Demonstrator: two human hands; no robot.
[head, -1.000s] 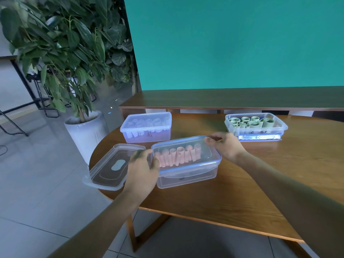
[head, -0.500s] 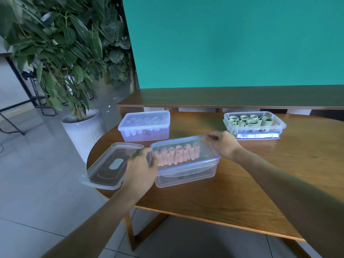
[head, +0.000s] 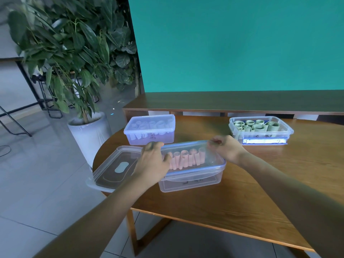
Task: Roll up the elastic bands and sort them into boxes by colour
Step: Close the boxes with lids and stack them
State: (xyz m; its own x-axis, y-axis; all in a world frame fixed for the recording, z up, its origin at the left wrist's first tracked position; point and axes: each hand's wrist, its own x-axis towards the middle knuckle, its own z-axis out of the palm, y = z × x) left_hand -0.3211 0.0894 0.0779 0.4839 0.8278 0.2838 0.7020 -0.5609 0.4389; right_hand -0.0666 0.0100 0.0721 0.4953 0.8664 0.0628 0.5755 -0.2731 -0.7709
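On the round wooden table (head: 260, 183) stands a clear plastic box (head: 191, 183) with rolled pink elastic bands (head: 186, 158) inside. A clear lid with blue rim (head: 214, 161) lies on top of it, tilted. The left hand (head: 151, 164) grips the lid's left end with curled fingers, and the right hand (head: 226, 148) pinches its far right edge. Just left of the box lies a spare clear lid (head: 115, 168). Behind stand a closed box of white rolls (head: 149, 129) and an open box of green rolls (head: 260, 128).
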